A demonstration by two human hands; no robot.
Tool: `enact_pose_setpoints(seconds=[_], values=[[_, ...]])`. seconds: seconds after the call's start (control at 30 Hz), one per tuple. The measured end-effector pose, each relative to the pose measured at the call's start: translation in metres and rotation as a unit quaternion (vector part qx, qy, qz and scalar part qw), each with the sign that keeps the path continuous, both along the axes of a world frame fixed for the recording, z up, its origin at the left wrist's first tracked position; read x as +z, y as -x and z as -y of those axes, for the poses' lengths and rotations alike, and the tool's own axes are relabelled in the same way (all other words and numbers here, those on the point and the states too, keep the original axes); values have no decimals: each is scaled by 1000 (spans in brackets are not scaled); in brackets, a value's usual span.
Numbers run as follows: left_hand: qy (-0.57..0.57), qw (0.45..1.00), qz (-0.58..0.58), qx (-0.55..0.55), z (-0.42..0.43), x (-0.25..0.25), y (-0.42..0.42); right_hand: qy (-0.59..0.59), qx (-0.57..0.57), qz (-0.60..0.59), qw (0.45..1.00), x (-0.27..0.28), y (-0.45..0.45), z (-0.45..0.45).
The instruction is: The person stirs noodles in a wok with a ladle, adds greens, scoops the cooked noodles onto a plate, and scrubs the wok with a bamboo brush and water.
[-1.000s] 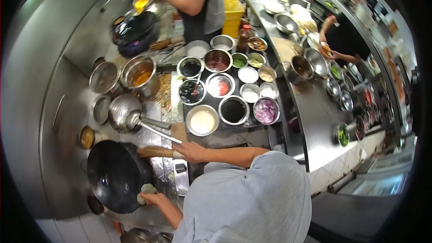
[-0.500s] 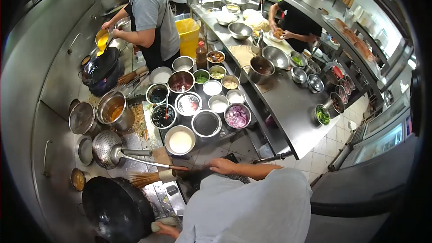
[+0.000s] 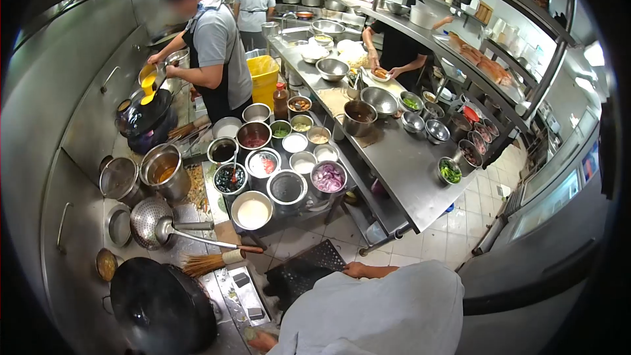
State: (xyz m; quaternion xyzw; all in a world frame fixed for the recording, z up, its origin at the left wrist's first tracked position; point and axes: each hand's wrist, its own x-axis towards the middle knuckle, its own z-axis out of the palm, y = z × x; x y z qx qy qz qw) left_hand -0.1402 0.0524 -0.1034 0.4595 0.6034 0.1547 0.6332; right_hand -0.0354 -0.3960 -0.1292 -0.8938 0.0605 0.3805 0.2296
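Note:
At the bottom edge, my left hand (image 3: 264,341) is closed on a pale cloth (image 3: 250,334), close to the right side of a large black wok (image 3: 161,306). The wok sits on the stove at lower left. My right hand (image 3: 357,269) is off to the right, fingers together, beside the edge of a dark perforated mat (image 3: 309,269); I see nothing in it. Above the wok a bamboo brush (image 3: 209,262) lies on the counter. A ladle (image 3: 197,238) with a wooden handle end rests across a perforated strainer (image 3: 150,222).
Beyond are several bowls, including white liquid (image 3: 252,211) and red onion (image 3: 328,177). A co-worker (image 3: 220,59) pours yellow liquid into another wok (image 3: 146,110). A steel table (image 3: 407,190) runs along the right, with another person (image 3: 397,52) behind it.
The view has swung up and right. My right hand has left the brush and ladle handle and moved right. The brush lies on the counter. My left hand has shifted toward the bottom edge.

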Motion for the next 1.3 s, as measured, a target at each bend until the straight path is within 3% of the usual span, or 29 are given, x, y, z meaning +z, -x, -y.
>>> enact_pose_setpoints(seconds=[0.1, 0.17, 0.33, 0.47, 0.53, 0.57, 0.67, 0.7, 0.73, 0.8, 0.9, 1.0, 1.07, 1.3], values=[[-3, 999, 1, -43, 4, 2, -14, 1, -22, -29, 999, 5, 2, 14], [-8, 996, 6, -86, 8, 4, -30, 5, 0, 41, 999, 8, 8, 21], [-24, 978, 25, -208, 26, 15, -72, -17, -123, 51, 991, 16, 20, 30], [-30, 953, 35, -299, 54, 21, -100, -13, -116, 101, 988, 8, 39, 46], [-33, 937, 42, -344, 72, 22, -113, -8, -99, 36, 994, -2, 49, 58], [-32, 928, 43, -368, 82, 22, -117, 2, -20, 59, 998, -6, 60, 67], [-33, 896, 50, -441, 123, 26, -131, -24, -104, 21, 994, -41, 77, 95], [-31, 883, 49, -467, 140, 27, -135, -22, -4, 79, 997, -44, 89, 106], [-30, 870, 51, -489, 158, 28, -139, -22, -15, 83, 996, -49, 95, 115], [-27, 844, 49, -533, 196, 26, -143, -8, -254, 30, 967, -57, 102, 128], [-27, 804, 33, -593, 250, 27, -143, -30, -152, 93, 983, -49, 140, 174], [-23, 764, 17, -645, 311, 24, -144, -31, -157, 140, 977, -40, 169, 205], [-22, 738, 10, -674, 349, 23, -143, -33, -359, -1, 933, -39, 179, 225], [-26, 643, -16, -765, 451, 26, -136, -37, -428, -63, 901, -54, 238, 279]])
